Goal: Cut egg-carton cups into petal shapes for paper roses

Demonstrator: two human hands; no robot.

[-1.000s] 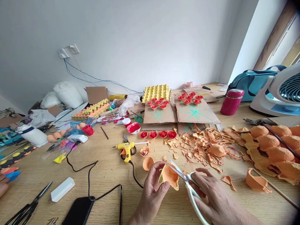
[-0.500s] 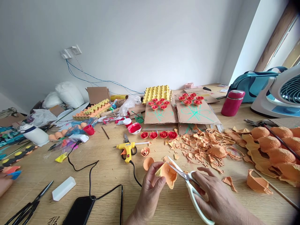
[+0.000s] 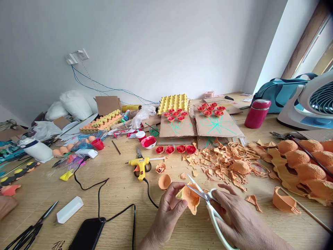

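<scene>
Pinched between the thumb and fingers of my left hand (image 3: 170,208) is a jagged orange egg-carton cup (image 3: 191,198), its hollow side facing me. My right hand (image 3: 234,215) grips white-handled scissors (image 3: 217,222) by the loops. Their blades are parted, one lying across the cup's upper rim. Beyond my left hand rests a trimmed orange cup (image 3: 164,182), with a rolled paper rose (image 3: 160,168) just behind it. A yellow glue gun (image 3: 141,167) lies to the left, partly over a pair of pruning shears.
Orange scraps (image 3: 231,163) heap beside an uncut egg tray (image 3: 307,159) on the right. Red roses (image 3: 182,149) line up before cardboard panels (image 3: 218,126). Black scissors (image 3: 33,225), a phone (image 3: 87,234) and a trailing cable lie left. Another person's hand (image 3: 6,206) shows at the left edge.
The cup in my left hand has shifted slightly right and down, and turned a little against the blades. At the left edge, the other person's hand has moved and a blue piece has gone from view.
</scene>
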